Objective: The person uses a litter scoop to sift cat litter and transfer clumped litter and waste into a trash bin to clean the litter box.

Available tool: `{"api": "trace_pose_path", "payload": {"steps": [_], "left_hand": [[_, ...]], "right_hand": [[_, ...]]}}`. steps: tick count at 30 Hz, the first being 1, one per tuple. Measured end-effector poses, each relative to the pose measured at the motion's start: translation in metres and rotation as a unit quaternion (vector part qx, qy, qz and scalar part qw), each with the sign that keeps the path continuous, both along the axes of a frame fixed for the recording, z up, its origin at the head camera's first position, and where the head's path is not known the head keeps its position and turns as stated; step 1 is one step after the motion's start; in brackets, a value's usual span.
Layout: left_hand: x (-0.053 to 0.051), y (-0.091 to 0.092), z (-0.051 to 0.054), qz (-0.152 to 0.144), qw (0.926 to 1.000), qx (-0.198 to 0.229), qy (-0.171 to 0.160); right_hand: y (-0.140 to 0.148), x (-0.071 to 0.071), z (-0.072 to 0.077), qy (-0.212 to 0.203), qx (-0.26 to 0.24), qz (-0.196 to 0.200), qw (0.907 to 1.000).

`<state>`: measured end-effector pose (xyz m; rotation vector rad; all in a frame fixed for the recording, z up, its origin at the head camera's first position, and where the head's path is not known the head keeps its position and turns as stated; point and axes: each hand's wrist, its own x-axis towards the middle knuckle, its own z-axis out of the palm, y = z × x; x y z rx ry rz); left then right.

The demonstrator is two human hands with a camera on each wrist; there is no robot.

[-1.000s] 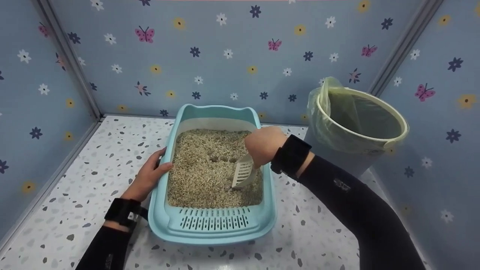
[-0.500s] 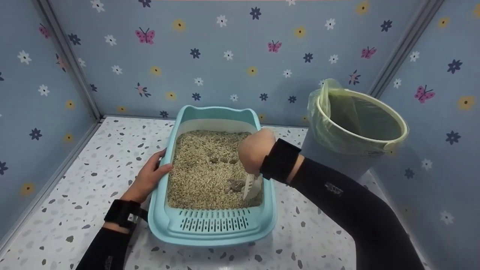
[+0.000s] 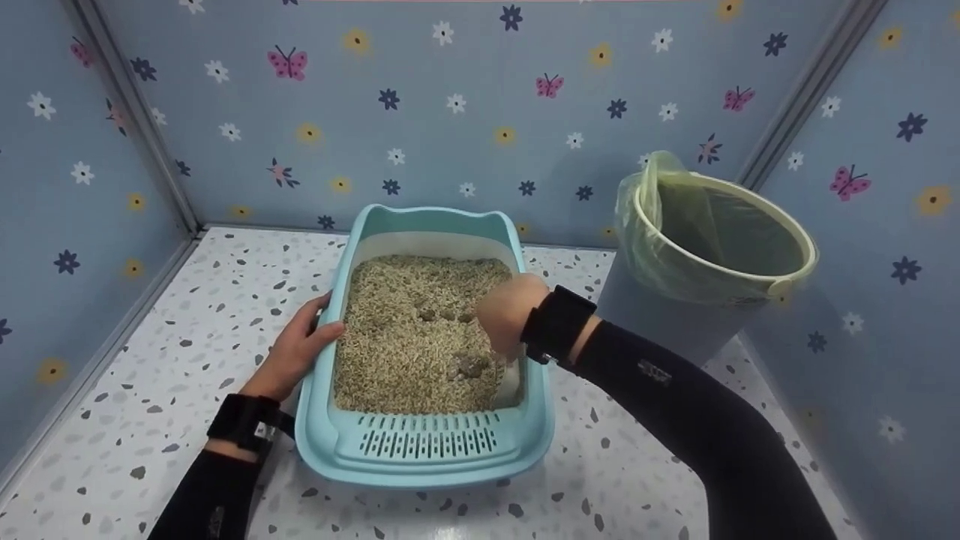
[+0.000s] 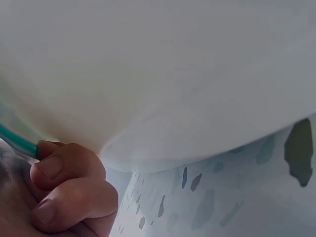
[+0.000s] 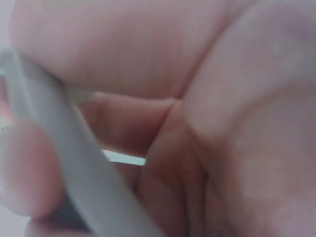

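Observation:
A light-blue litter box (image 3: 427, 474) filled with tan pellet litter (image 3: 397, 367) sits on the floor. My left hand (image 3: 292, 352) grips its left rim, thumb on top; in the left wrist view curled fingers (image 4: 74, 173) hook under the edge. With my right hand (image 3: 511, 311) I hold a pale slotted litter scoop (image 3: 511, 386), its head down at the box's right wall, partly in the litter. The right wrist view shows its handle (image 5: 81, 153) between fingers and palm. A dark clump (image 3: 469, 366) lies left of the scoop; smaller clumps (image 3: 427, 314) lie farther back.
A bin (image 3: 660, 307) lined with a translucent yellow-green bag (image 3: 645, 255) stands to the right, behind my right forearm. Flower-patterned walls (image 3: 465, 127) enclose the back and both sides. The floor (image 3: 187, 315) is speckled white.
The scoop has gone from over the dark clump to the box's right wall and turned steeper, exposing the clump. My right hand has shifted down and slightly left. The left hand keeps its hold.

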<state>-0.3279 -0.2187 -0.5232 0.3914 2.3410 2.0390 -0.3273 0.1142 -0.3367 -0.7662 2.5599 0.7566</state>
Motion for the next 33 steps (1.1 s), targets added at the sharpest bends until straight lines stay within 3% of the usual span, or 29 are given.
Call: {"api": "trace_pose_path", "payload": {"steps": [5, 12, 18, 25, 33], "left_hand": [[0.001, 0.000, 0.000, -0.002, 1.0000, 0.003, 0.000], [0.001, 0.001, 0.003, -0.002, 1.0000, -0.001, 0.003], [0.001, 0.002, 0.004, -0.004, 1.0000, 0.008, 0.001], [0.000, 0.002, 0.002, -0.008, 0.9999, 0.013, 0.000], [0.001, 0.001, 0.000, -0.004, 0.9999, 0.013, 0.000]], "right_hand": [[0.006, -0.011, -0.006, -0.026, -0.068, -0.020, 0.9971], [0.007, -0.023, -0.020, -0.071, -0.153, -0.043, 0.9847], [0.008, -0.028, -0.030, -0.061, -0.180, -0.056, 0.9801], [0.005, -0.032, -0.038, -0.073, -0.210, -0.040, 0.9740], [0.003, -0.031, -0.041, -0.064, -0.210, -0.032, 0.9750]]}}
